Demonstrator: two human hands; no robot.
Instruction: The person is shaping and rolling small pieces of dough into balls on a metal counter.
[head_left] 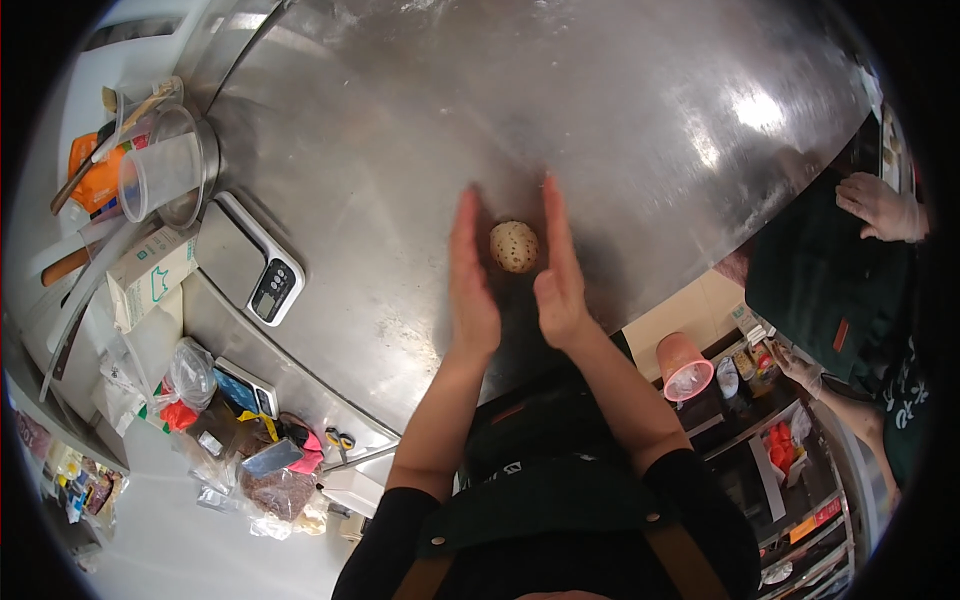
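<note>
A small round dough ball (514, 247), pale with dark specks, rests on the steel worktop (380, 190). On its left side my left hand (473, 285) stands on edge, fingers straight and palm turned inward, with a gap to the ball. My right hand (562, 280) mirrors it on the other side, its palm very close to the ball; whether it touches I cannot tell. Neither hand grips anything. Both forearms reach up from the lower edge.
A white digital scale (270, 290) sits left, near a carton (150, 275) and a clear plastic tub (160, 180). Packages and scissors (340, 438) lie lower left. At right stands a co-worker with a gloved hand (882, 205); a pink bucket (685, 367) is below.
</note>
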